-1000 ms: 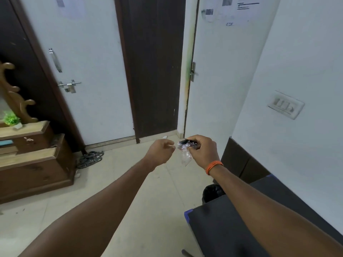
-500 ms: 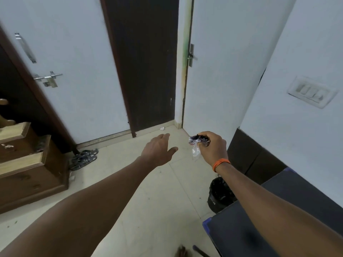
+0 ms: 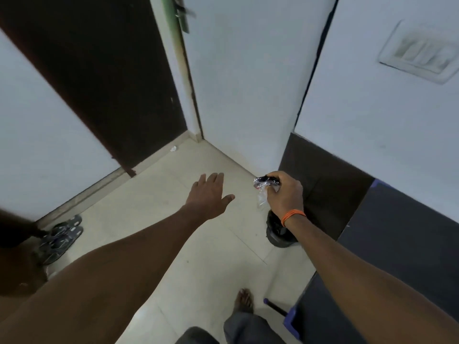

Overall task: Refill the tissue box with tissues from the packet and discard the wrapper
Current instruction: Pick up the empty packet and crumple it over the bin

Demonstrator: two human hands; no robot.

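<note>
Now at the discard step, the right hand (image 3: pixel 285 194) pinches the crumpled wrapper (image 3: pixel 264 187) above the black bin (image 3: pixel 275 234), left hand (image 3: pixel 208 194) spread empty, and needs only to lower and release.

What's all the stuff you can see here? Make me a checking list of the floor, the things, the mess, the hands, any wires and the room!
Surface: pale tiled floor, mostly bare.
Job's things: crumpled clear wrapper in the right hand, above a black bin beside the wall; tissue box not seen.
Clutter: dark sandals by the left door; small white scrap near the corner.
Grips: right hand closed on the wrapper, orange band at its wrist; left hand open and empty.
Cables: nothing seen.
Surroundings: white doors, dark door frame, blurred switch plate, dark mattress, bare foot.
</note>
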